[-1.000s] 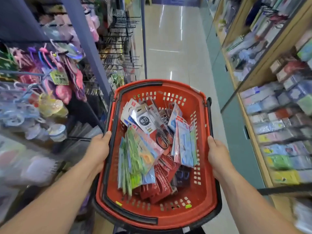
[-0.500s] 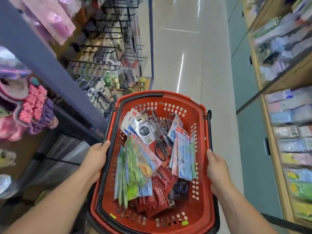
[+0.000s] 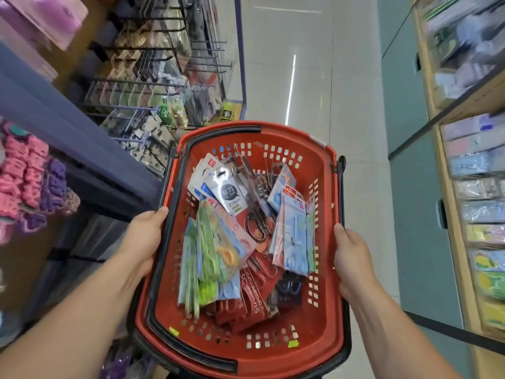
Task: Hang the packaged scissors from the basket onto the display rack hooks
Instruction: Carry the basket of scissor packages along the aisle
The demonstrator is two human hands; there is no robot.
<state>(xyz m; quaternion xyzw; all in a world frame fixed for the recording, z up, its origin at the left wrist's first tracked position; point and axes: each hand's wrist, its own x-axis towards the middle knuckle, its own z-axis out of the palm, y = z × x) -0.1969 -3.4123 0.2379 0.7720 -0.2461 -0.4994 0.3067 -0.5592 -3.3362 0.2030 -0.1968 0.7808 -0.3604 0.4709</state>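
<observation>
My left hand (image 3: 144,239) and right hand (image 3: 352,255) clasp opposite rims of the red basket (image 3: 326,310); packaged scissors (image 3: 232,198) lie lengthwise between them, display rack hooks (image 3: 153,86) ahead-left, nearer my left

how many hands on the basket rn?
2. The left hand grips the basket at its left rim; the right hand grips its right rim. On both, only the thumb side shows; the fingers are hidden outside the walls.
</observation>
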